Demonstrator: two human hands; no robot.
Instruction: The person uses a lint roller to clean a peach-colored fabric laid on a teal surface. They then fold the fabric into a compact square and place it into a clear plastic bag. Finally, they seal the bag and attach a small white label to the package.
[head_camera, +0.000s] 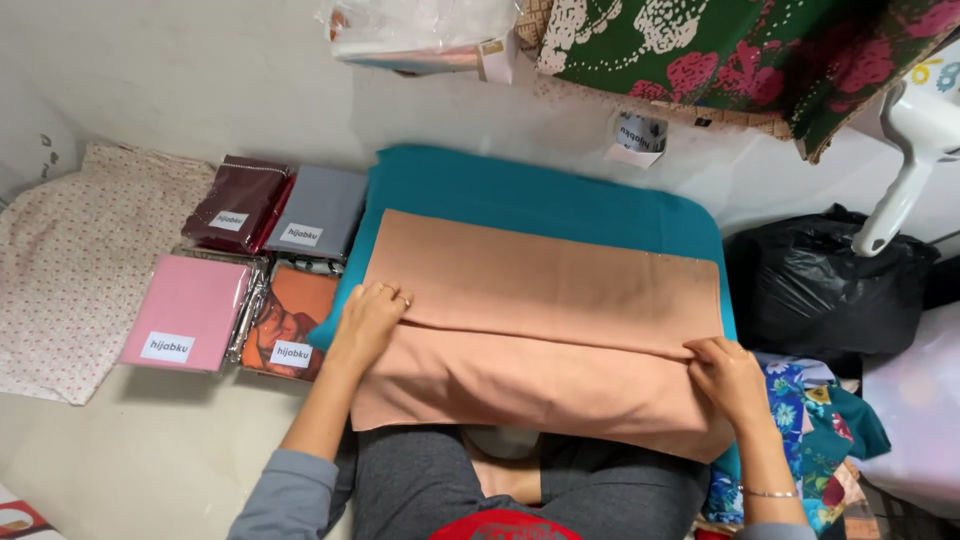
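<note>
Looking down through the head camera, I saw the peach cloth (545, 330) lying folded over a teal pad (530, 190), its near edge hanging toward the person's lap. The left hand (370, 320) rested on the cloth's left end, fingers curled down and pinching the folded edge. The right hand (730, 375) sat at the right end, fingers clenched on the same fold line. To the left of the pad I noted four wrapped packets on the floor: a maroon packet (238, 205), a grey packet (320, 212), a pink packet (188, 312) and an orange packet (290, 320) close by the left hand. A black bag (830, 290) stood right of the pad, and flowered fabric (800, 420) lay just beside the right wrist.
</note>
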